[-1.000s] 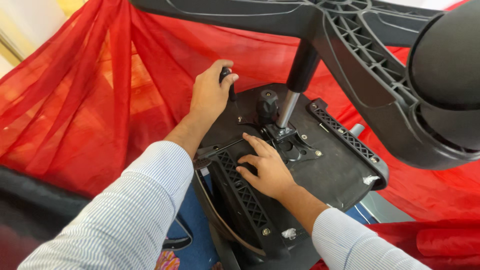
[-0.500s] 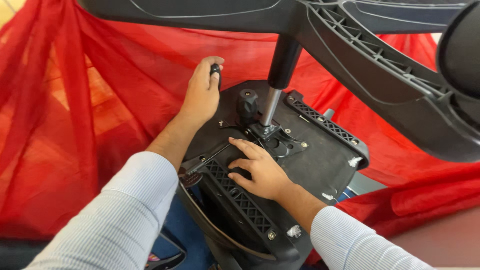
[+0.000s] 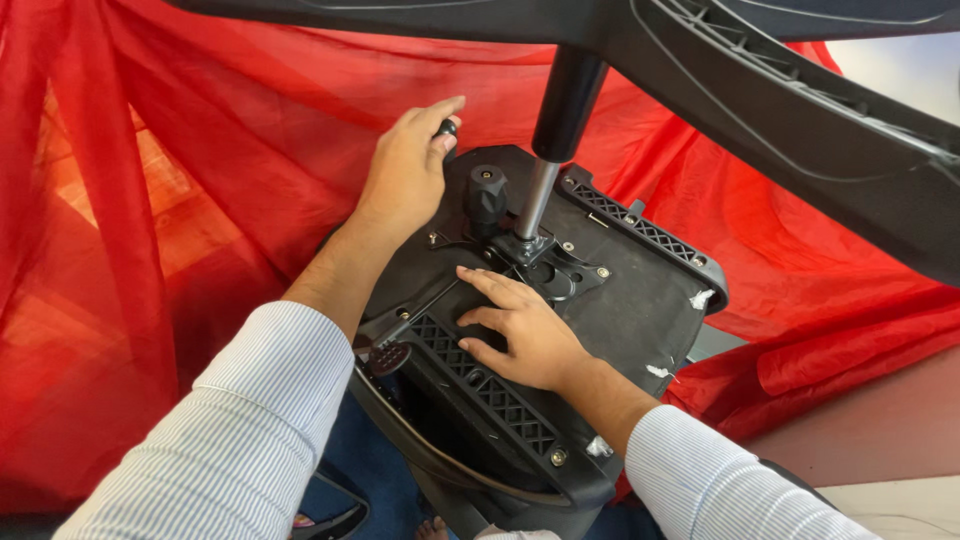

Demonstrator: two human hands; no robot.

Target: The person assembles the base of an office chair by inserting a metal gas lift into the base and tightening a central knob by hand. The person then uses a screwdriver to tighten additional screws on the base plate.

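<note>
Curling left fingers (image 3: 430, 125) around black lever knob (image 3: 447, 128), right fingers (image 3: 490, 285) flat on seat underside (image 3: 640, 310).

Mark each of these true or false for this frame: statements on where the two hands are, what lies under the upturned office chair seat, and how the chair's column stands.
1. The left hand grips a small black knob at the far edge of the seat underside. True.
2. The right hand is lifted clear of the seat. False: it rests flat on the underside, beside the metal mechanism plate.
3. Blue cloth lies under the chair. False: the cloth is red.
4. The gas column rises from the mechanism to the chair base above. True.
5. Both sleeves are pale and finely striped. True.
</note>
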